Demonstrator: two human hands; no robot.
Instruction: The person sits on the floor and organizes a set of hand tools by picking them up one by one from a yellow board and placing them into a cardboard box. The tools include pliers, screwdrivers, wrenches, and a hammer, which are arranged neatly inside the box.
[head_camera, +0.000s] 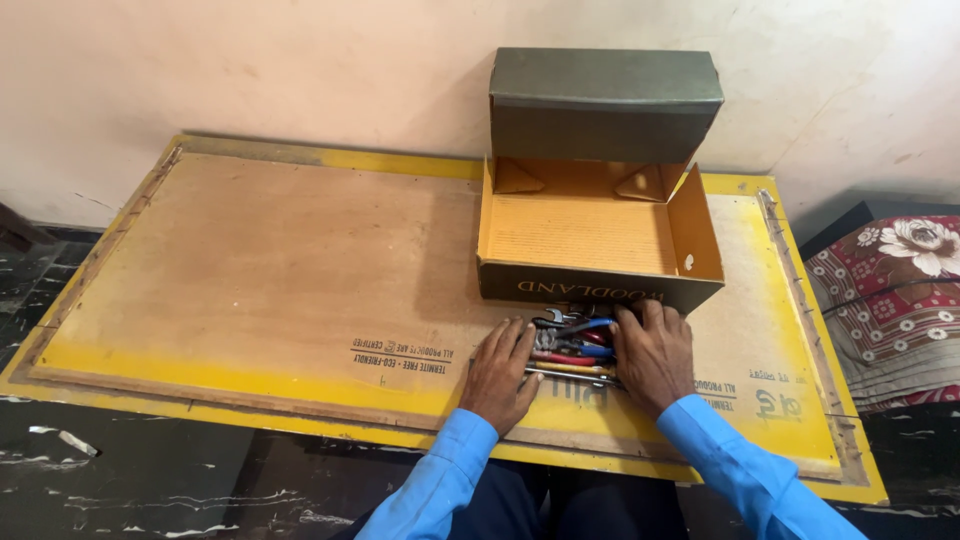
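A small heap of hand tools (572, 346), with metal spanners and red, blue and yellow handles, lies on a plywood board (270, 270) just in front of an open cardboard box (597, 232). My left hand (500, 372) lies flat on the board against the left side of the heap, fingers together. On the heap's right side my right hand (654, 354) rests with its fingers spread, touching the tools. Both hands flank the tools without lifting any. The box is dark green outside, orange inside and holds nothing; its lid (604, 100) stands up against the wall.
The board has a yellow border (330, 158) and rests on a dark marbled floor (150, 480). A pale wall (250, 60) rises behind it. A floral patterned cushion or mattress (890, 300) lies at the right. Both my sleeves are light blue.
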